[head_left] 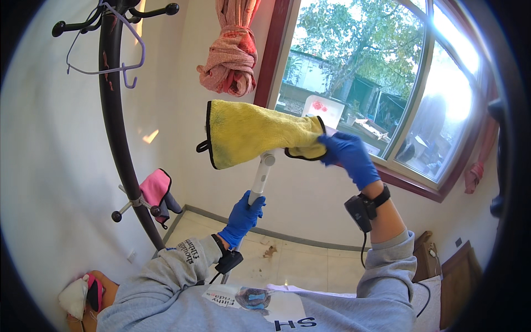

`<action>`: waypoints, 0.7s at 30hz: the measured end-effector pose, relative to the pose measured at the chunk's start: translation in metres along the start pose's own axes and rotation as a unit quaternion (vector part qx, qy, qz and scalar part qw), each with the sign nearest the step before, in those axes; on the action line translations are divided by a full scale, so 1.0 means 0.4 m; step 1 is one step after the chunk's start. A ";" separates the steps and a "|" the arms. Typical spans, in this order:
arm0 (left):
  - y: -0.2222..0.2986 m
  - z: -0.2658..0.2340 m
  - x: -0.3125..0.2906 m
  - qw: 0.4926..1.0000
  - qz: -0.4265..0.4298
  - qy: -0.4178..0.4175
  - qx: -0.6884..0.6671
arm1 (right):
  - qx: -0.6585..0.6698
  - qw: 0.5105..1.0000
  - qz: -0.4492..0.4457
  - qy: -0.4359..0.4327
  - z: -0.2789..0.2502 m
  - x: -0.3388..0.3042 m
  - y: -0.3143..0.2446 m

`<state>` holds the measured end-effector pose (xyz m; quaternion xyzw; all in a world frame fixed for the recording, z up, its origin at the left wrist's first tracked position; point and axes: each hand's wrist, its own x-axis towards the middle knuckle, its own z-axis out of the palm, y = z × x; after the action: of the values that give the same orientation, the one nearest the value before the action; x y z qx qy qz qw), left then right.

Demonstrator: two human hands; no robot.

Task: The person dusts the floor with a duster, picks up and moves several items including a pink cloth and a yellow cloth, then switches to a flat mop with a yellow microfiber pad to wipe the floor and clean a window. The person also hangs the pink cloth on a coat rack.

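In a blue glove, my left hand (241, 218) is closed around a white stick-like handle (260, 180) with a round joint near its top. The handle runs up under a yellow cloth (249, 133) with black edging and a black loop, which hides whatever the handle carries. The cloth stretches sideways across the top of the handle, its left end wide and its right end bunched. My right hand (354, 157), also blue-gloved, pinches the cloth's right end; its fingertips are slightly blurred.
A window (354, 72) with a dark red frame stands ahead, a knotted pink curtain (232, 61) beside it. To the left rises a dark coat stand (113, 105) with a purple hanger (105, 71) and a pink-grey cloth (157, 188). Wooden furniture (462, 279) stands at lower right.
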<state>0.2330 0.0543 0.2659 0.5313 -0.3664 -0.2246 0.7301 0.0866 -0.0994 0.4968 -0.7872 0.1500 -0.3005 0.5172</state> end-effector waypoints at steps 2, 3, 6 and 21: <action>0.003 -0.011 -0.001 1.000 -0.005 0.011 0.015 | 0.100 0.986 -0.130 0.017 -0.027 0.022 -0.019; 0.005 -0.015 -0.003 1.000 -0.002 -0.009 -0.008 | 0.174 0.977 -0.123 0.000 -0.050 0.034 -0.035; 0.010 -0.027 -0.011 0.998 -0.014 -0.037 -0.040 | 0.135 0.989 -0.047 0.025 -0.096 0.076 -0.057; 0.038 -0.107 -0.004 0.992 -0.027 -0.100 -0.079 | 0.071 0.964 -0.113 -0.229 -0.069 0.119 0.051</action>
<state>0.2640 0.0867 0.2726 0.4565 -0.4045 -0.3241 0.7231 0.1077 -0.1540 0.5013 -0.8084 -0.0845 -0.1785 0.5546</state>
